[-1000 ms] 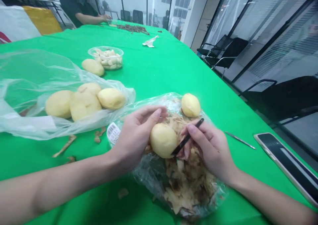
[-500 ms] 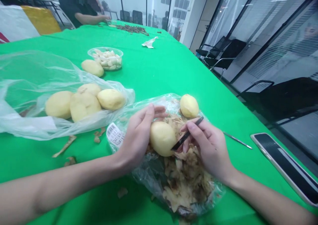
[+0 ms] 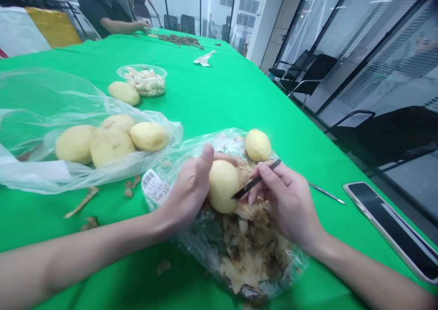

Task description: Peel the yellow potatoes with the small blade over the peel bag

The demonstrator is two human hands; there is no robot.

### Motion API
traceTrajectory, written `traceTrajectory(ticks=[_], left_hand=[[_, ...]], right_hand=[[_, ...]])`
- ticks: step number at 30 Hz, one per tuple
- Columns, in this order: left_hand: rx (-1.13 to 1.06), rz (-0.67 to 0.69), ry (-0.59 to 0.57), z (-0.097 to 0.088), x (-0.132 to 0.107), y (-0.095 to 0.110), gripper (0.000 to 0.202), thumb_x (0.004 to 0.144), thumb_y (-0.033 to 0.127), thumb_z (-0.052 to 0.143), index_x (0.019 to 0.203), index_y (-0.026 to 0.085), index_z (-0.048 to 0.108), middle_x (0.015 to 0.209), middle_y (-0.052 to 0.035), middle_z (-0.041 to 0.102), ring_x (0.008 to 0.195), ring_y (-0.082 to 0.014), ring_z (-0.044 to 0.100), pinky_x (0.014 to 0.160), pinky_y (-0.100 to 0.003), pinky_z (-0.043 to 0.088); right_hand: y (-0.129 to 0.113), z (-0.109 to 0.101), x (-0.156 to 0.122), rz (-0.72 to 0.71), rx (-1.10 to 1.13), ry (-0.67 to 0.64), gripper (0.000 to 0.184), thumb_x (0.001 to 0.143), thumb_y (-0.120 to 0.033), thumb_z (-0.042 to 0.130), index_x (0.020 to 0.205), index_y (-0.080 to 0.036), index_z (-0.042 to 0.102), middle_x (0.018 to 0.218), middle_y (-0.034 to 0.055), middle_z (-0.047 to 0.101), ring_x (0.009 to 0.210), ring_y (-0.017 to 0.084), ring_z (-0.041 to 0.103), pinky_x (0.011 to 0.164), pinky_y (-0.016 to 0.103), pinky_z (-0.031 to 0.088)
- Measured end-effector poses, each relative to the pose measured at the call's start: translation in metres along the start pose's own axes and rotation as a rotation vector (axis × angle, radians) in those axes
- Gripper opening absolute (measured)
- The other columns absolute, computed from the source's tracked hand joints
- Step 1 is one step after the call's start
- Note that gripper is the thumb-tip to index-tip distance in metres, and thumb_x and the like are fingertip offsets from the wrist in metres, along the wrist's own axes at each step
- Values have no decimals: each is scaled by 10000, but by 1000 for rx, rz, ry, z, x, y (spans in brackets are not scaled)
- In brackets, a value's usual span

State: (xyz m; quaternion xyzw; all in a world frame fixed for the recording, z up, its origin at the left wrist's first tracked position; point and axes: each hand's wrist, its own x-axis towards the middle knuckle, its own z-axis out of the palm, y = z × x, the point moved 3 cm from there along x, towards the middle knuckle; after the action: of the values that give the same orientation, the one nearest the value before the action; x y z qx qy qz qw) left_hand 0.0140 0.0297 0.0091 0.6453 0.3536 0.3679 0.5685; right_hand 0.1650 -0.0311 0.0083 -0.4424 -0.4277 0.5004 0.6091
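Head view: left hand [image 3: 190, 184] is cupping a peeled potato [image 3: 223, 186], fingers part-curled behind it, thumb sticking up. Right hand [image 3: 292, 202] is pinching a slim black tool [image 3: 251, 184] between thumb and fingers, tip touching the potato's right side. Potato is sitting above the peelings [image 3: 256, 250] on a clear plastic bag [image 3: 201, 239], inward from the table's [image 3: 219, 104] right edge. Second potato [image 3: 258, 144] is resting at the bag's far side. Thin metal tool [image 3: 326, 193] and phone [image 3: 393, 230] are lying toward the right edge, phone closer to it. Left of the hands, four potatoes [image 3: 112, 146] are lying in a larger bag [image 3: 44, 88]. Co-worker [image 3: 102, 20] is sitting near the table's far end.
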Motion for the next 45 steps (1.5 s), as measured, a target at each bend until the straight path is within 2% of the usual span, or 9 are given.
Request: traceTrajectory(ticks=[4, 6, 8, 11, 14, 18, 25, 31, 45], left_hand=[[218, 192, -150, 2, -5, -5, 867, 701, 770, 599, 1382, 244, 491, 1259, -90, 593, 1126, -302, 575, 979, -439, 472], [362, 240, -132, 2, -6, -4, 986, 542, 650, 812, 1371, 249, 462, 1246, -82, 569, 1103, -303, 569, 959, -439, 484], [436, 240, -71, 0, -6, -3, 918, 521, 528, 876, 1298, 241, 482, 1194, -68, 584, 1058, -283, 585, 911, -417, 508], [409, 226, -51, -1, -6, -1, 707, 591, 445, 862, 1181, 237, 532, 1154, -48, 619, 1042, -265, 612, 885, -391, 524], [341, 225, -156, 1, -7, -1, 580, 686, 319, 803, 1196, 251, 535, 1201, -32, 626, 1068, -238, 625, 892, -346, 532], [301, 278, -302, 5, -11, 0, 620, 720, 138, 690, 1283, 263, 463, 1234, -21, 612, 1050, -203, 636, 874, -292, 542], [285, 300, -274, 6, -11, -1, 628, 664, 309, 833, 1178, 241, 479, 1149, -19, 632, 997, -207, 638, 941, -334, 518], [231, 268, -278, 9, -12, -2, 561, 707, 199, 746, 1189, 245, 463, 1015, 2, 651, 859, -171, 648, 774, -271, 554], [277, 288, -273, 10, -10, 2, 494, 683, 149, 715, 1108, 236, 479, 988, 13, 647, 832, -160, 634, 770, -273, 542]], right_hand=[[-5, -6, 7, 10, 123, 74, 214, 908, -307, 618, 755, -164, 660, 498, -17, 646, 482, 94, 645, 536, 173, 531], [-8, -7, 10, 2, 172, 86, 222, 902, -299, 622, 733, -160, 659, 491, -17, 643, 488, 93, 648, 548, 173, 538], [-11, -9, 11, -26, 176, 80, 220, 897, -313, 630, 740, -161, 660, 507, -12, 657, 503, 103, 659, 539, 180, 538], [-14, -10, 12, -97, 107, 27, 204, 912, -339, 618, 802, -175, 669, 581, 0, 696, 542, 116, 673, 535, 196, 540], [-14, -10, 14, -153, 31, -57, 191, 943, -338, 576, 862, -194, 671, 625, -1, 701, 568, 127, 676, 561, 232, 557], [-12, -8, 17, -164, -4, -106, 220, 959, -324, 545, 817, -189, 646, 624, 5, 686, 575, 138, 673, 577, 264, 569], [-7, -2, 19, -103, 72, -142, 185, 953, -335, 546, 860, -194, 624, 653, -3, 692, 530, 123, 663, 499, 227, 556], [-7, 2, 22, -21, 80, -109, 211, 933, -349, 571, 812, -181, 613, 630, -1, 674, 457, 97, 617, 386, 167, 472], [-13, 9, 31, 58, 23, -128, 247, 870, -371, 646, 759, -158, 592, 521, -20, 648, 355, 80, 547, 353, 158, 453]])
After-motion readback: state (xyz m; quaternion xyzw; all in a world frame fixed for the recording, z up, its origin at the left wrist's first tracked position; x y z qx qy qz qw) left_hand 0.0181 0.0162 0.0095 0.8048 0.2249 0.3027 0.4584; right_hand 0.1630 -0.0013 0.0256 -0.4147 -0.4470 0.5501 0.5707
